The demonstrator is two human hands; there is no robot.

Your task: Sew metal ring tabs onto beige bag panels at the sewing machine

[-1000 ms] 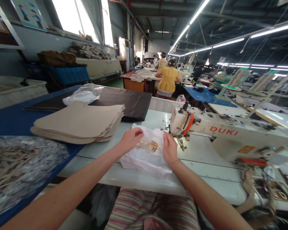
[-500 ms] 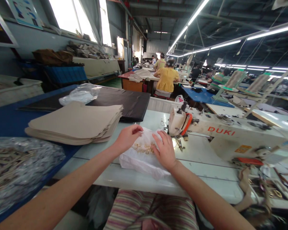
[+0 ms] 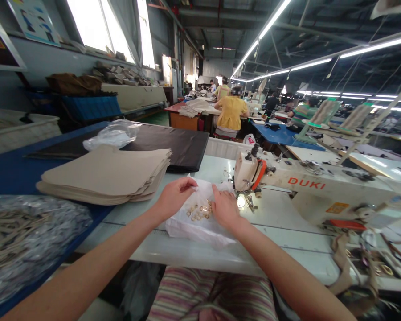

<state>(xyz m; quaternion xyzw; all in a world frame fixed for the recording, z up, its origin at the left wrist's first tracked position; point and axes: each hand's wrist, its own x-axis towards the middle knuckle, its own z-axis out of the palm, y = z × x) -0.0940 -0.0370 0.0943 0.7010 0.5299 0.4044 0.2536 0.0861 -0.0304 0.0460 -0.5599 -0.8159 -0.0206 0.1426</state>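
Observation:
A thin white plastic bag (image 3: pixel 200 229) lies spread on the sewing machine table (image 3: pixel 140 243) in front of me. Several small gold-coloured metal rings (image 3: pixel 198 214) rest on it, loosely scattered. My left hand (image 3: pixel 177 197) is closed in a pinch at the bag's far left edge; thumb and fingertips meet on the thin white film. Across from it, my right hand (image 3: pixel 225 206) lies on the bag's right part, fingers stretched out and thumb apart, beside the rings. Whether any ring is under the right palm is hidden.
Close to the right hand stands the sewing machine head (image 3: pixel 249 171), its arm (image 3: pixel 307 180) reaching right. Stacked beige panels (image 3: pixel 103 171) and a black folded sheet (image 3: pixel 173 140) lie left. A clear bag of strips (image 3: pixel 30 236) is nearer. A person in yellow (image 3: pixel 232 111) sits ahead.
My right hand has lowered from raised, curved fingers to lying flat on the bag. The rings show more spread out and nearer me. My left hand has shifted slightly.

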